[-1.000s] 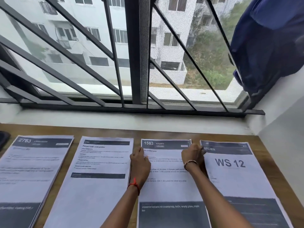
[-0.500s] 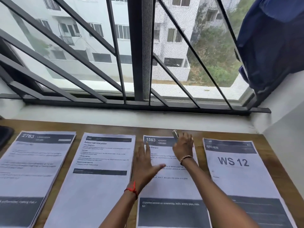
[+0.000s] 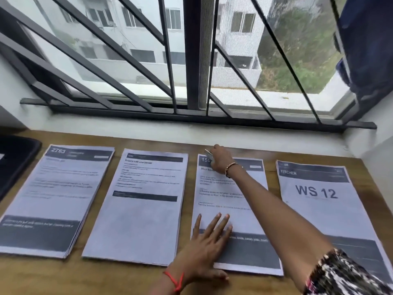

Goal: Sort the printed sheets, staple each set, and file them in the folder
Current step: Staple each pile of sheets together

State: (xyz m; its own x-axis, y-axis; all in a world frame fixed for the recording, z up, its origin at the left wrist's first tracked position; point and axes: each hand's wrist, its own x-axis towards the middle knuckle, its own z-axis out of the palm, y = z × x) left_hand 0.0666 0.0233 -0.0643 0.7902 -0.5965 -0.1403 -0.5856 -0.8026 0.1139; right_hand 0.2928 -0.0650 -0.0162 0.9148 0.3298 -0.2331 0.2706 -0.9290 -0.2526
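Several stacks of printed sheets lie side by side on a wooden table (image 3: 136, 279). From the left: the "2763" stack (image 3: 55, 199), a second stack (image 3: 142, 205), the "1563" stack (image 3: 231, 201) and the "WS 12" stack (image 3: 319, 201). My left hand (image 3: 206, 241) lies flat with spread fingers on the lower part of the "1563" stack. My right hand (image 3: 221, 159) is at that stack's top left corner and grips a small metallic stapler (image 3: 208, 154), mostly hidden by the fingers.
A dark flat object (image 3: 14, 158) lies at the table's left edge. A barred window with a white sill (image 3: 191, 133) runs along the back. A blue cloth (image 3: 368, 45) hangs at the upper right, and a white wall closes the right side.
My left hand slid from the top left corner of the "1563" stack down to its lower part and flattened. My right hand moved from the top right corner to the top left with the stapler.
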